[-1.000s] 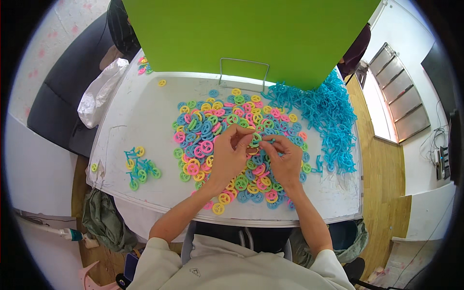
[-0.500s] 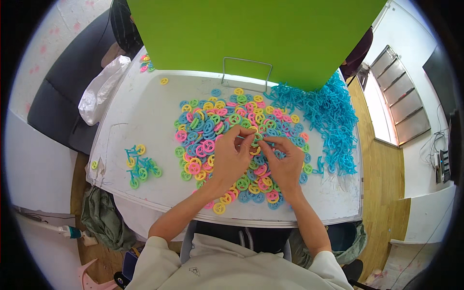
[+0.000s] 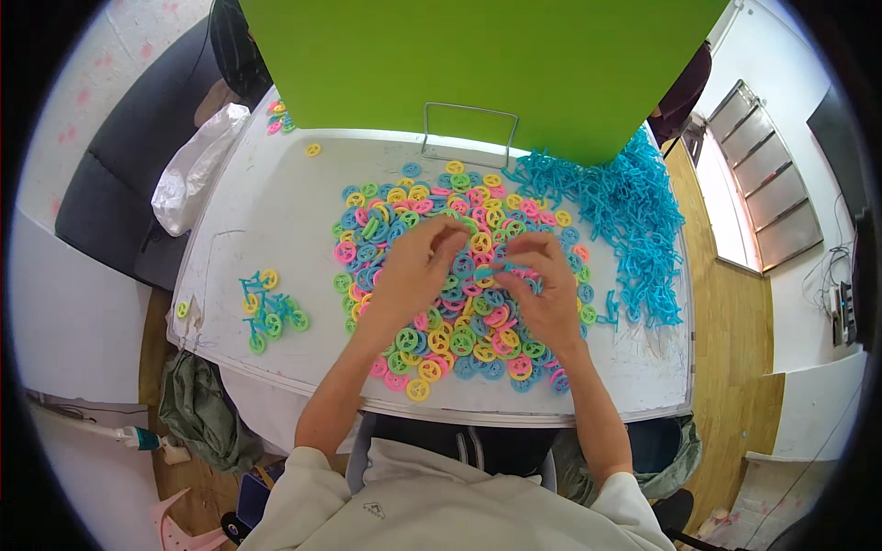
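Note:
My left hand (image 3: 413, 274) is over the left middle of a heap of small plastic spoked wheels (image 3: 441, 343) in pink, yellow, green and blue. Its thumb and fingers are drawn together, and whatever is between them is hidden. To its right, my right hand (image 3: 544, 292) pinches a small blue plastic piece (image 3: 487, 272) between thumb and fingers, above the wheels. The piece looks like the blue frame pieces (image 3: 638, 220) heaped at the table's right. Apart on the left lie several blue frames with green and yellow wheels attached (image 3: 273, 312).
A large green panel (image 3: 478, 64) rises at the table's far side, with a bent wire stand (image 3: 470, 106) before it. A white plastic bag (image 3: 195, 170) hangs by the left edge. Loose wheels (image 3: 313, 149) lie at the far left of the white table (image 3: 257, 193).
My hands were together around a green wheel; now they are apart. The left has moved slightly left and up, while the right keeps a blue piece and has moved slightly right.

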`<control>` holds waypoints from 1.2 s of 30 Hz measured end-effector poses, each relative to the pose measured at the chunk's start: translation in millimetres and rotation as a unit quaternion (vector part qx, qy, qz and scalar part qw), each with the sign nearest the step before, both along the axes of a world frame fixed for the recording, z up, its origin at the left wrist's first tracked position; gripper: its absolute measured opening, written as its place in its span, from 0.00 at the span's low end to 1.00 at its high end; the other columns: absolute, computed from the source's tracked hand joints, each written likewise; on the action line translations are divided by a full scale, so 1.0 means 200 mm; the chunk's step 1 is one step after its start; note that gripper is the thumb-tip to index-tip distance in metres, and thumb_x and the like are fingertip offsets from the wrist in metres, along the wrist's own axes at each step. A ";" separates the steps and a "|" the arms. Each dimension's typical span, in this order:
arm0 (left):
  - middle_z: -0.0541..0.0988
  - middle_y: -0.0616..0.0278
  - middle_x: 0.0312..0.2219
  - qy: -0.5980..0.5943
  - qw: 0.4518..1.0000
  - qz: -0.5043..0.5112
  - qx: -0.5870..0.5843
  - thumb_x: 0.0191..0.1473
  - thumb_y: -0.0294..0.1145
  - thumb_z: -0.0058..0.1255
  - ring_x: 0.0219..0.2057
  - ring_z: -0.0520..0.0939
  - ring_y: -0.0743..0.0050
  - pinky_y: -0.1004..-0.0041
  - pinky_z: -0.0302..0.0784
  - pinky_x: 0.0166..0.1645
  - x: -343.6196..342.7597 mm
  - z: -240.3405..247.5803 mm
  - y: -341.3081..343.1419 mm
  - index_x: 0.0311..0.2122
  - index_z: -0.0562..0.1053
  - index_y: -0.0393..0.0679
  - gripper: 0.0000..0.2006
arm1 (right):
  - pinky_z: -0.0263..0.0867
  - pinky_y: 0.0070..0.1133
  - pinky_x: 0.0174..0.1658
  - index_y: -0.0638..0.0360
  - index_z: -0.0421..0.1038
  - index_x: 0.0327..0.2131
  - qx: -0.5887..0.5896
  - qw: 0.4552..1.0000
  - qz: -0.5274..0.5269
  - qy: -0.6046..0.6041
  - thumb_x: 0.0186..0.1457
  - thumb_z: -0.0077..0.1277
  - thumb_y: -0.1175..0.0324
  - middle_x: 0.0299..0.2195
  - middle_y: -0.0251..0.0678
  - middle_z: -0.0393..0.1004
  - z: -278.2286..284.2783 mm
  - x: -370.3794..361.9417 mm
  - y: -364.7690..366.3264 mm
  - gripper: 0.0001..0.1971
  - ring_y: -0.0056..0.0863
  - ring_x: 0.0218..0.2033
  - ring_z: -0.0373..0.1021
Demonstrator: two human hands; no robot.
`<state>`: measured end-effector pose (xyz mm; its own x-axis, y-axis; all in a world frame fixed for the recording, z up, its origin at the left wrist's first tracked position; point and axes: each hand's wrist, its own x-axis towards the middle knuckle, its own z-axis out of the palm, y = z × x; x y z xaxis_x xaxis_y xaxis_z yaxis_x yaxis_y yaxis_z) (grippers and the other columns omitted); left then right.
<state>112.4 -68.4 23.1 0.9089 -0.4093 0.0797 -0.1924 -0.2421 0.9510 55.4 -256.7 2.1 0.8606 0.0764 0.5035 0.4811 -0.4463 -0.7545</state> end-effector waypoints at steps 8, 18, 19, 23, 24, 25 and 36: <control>0.70 0.58 0.25 -0.191 0.962 -0.037 0.190 0.36 0.25 0.64 0.31 0.73 0.64 0.67 0.69 0.37 -0.03 -0.09 0.07 0.27 0.74 0.39 0.10 | 0.65 0.17 0.40 0.63 0.74 0.38 0.233 0.962 -0.074 0.124 0.50 0.57 0.74 0.31 0.33 0.77 -0.04 -0.01 0.02 0.10 0.19 0.35 0.71; 0.72 0.59 0.24 -0.118 0.977 -0.046 0.174 0.37 0.22 0.61 0.29 0.76 0.65 0.69 0.70 0.33 -0.02 -0.12 0.06 0.28 0.74 0.37 0.10 | 0.67 0.17 0.41 0.64 0.69 0.37 0.154 0.977 -0.087 0.120 0.52 0.54 0.78 0.34 0.33 0.73 -0.05 0.00 0.00 0.08 0.18 0.36 0.69; 0.72 0.59 0.25 -0.089 0.979 -0.069 0.170 0.38 0.21 0.61 0.28 0.76 0.64 0.69 0.71 0.32 -0.01 -0.12 0.05 0.29 0.74 0.36 0.10 | 0.67 0.17 0.41 0.64 0.69 0.37 0.164 0.978 -0.083 0.102 0.53 0.54 0.77 0.34 0.32 0.73 -0.06 0.00 0.00 0.08 0.18 0.36 0.69; 0.74 0.54 0.31 -0.106 0.972 -0.056 0.201 0.39 0.22 0.59 0.30 0.76 0.55 0.63 0.72 0.35 -0.02 -0.13 0.02 0.28 0.74 0.37 0.07 | 0.66 0.17 0.41 0.64 0.69 0.37 0.135 0.976 -0.102 0.139 0.53 0.54 0.77 0.34 0.32 0.74 -0.05 0.00 0.00 0.08 0.18 0.36 0.70; 0.73 0.55 0.30 -0.132 0.972 -0.024 0.193 0.39 0.21 0.59 0.29 0.76 0.58 0.65 0.72 0.34 -0.03 -0.13 0.02 0.27 0.74 0.36 0.07 | 0.67 0.18 0.41 0.64 0.69 0.37 0.093 0.983 -0.099 0.127 0.52 0.54 0.77 0.34 0.33 0.74 -0.05 0.00 -0.01 0.08 0.18 0.36 0.70; 0.73 0.57 0.28 -0.158 0.970 0.008 0.184 0.39 0.19 0.59 0.27 0.77 0.61 0.67 0.72 0.33 -0.04 -0.13 0.01 0.27 0.74 0.35 0.07 | 0.67 0.18 0.41 0.64 0.69 0.37 0.051 0.987 -0.096 0.115 0.52 0.55 0.77 0.34 0.33 0.75 -0.05 0.00 -0.01 0.09 0.18 0.36 0.70; 0.74 0.57 0.28 -0.233 0.959 0.078 0.144 0.47 0.20 0.53 0.27 0.77 0.63 0.67 0.71 0.30 -0.02 -0.13 0.00 0.30 0.71 0.35 0.03 | 0.66 0.20 0.38 0.63 0.75 0.35 0.026 0.987 -0.119 0.106 0.49 0.57 0.74 0.29 0.36 0.78 -0.02 -0.02 0.01 0.08 0.21 0.33 0.72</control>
<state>109.0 -68.2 -3.7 0.8538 -0.3367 0.3970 -0.5205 -0.5416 0.6602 50.7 -254.1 -2.5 0.9379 -0.1610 0.3075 0.1960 -0.4855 -0.8520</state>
